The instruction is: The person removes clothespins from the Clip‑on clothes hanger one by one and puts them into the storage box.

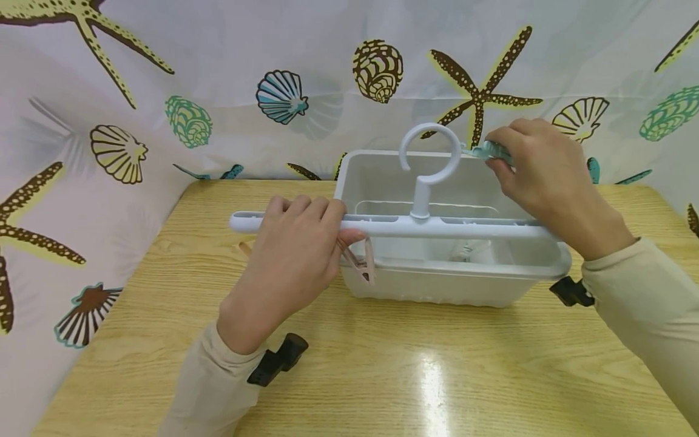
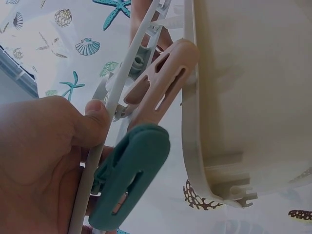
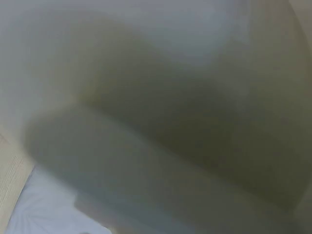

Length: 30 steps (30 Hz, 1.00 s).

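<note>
We see the left hand (image 1: 289, 249) with its fingers curled around the long, pale bluish-white plastic hanger bar (image 1: 393, 227), gripping it left of the round, pale plastic hook (image 1: 457, 155) that rises from the bar's middle. The bar runs crosswise in front of the mouth of the rectangular, off-white plastic tub (image 1: 431, 286); whether it touches the rim we cannot tell. Just beside the left hand, the beige-pink plastic clothes peg (image 2: 187, 53) hangs from the bar, and in the left-wrist view we find the dark green plastic clothes peg (image 2: 146, 151) next to it, nearer to the palm. The right hand (image 1: 551, 170) is raised over the tub's far right part, its fingers nearly together and pinching a small, pale green plastic piece (image 1: 494, 152), whose thin end lies at the hook's right side; we cannot tell whether the two touch. Inside the tub we note a small transparent object (image 1: 471, 249), too indistinct to identify. The tub stands on the yellowish wood-grained worktop (image 1: 355, 364), before a white cloth printed with starfish and shells (image 1: 218, 60). The right-wrist view is too blurred for us to read further detail.
</note>
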Tool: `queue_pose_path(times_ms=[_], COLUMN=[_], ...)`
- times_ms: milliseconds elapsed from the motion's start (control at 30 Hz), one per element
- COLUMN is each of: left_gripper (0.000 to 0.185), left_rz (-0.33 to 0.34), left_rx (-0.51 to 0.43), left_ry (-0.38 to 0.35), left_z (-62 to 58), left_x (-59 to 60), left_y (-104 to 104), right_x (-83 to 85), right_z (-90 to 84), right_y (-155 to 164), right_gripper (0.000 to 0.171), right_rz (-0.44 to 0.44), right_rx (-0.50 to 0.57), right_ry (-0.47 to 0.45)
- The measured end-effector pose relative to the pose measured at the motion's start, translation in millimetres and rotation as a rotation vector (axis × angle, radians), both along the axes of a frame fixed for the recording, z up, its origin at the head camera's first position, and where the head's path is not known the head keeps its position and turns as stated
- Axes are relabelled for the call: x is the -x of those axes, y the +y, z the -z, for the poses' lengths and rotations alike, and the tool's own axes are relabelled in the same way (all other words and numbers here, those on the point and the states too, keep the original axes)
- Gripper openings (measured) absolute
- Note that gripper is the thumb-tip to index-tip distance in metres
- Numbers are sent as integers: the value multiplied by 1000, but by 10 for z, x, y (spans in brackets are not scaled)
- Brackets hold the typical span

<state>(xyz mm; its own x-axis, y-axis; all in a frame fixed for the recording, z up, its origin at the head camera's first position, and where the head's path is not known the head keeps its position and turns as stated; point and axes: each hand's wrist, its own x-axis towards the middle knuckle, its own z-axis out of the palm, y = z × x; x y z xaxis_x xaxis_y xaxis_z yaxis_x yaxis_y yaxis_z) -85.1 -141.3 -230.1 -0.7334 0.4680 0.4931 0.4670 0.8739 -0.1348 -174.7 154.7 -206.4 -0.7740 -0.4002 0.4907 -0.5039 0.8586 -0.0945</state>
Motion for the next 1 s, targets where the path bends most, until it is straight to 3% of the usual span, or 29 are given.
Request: queue_pose_path(times_ms=[267,700,1000], left_gripper=[35,35,27], left_rz=[1,6,0], left_rx=[-8,-17,-11], left_ry=[1,22,-2], left_z=[5,1,-23], left_x=[6,8,-6], left_y=[0,-7,-3], right_x=[-7,-142,-338], right_z=[7,-32,-28], right_y=[5,23,91], right_gripper=[25,19,17], right_rz=[-2,-53,-68], right_rx=[6,50,183], right_ry=[2,82,164])
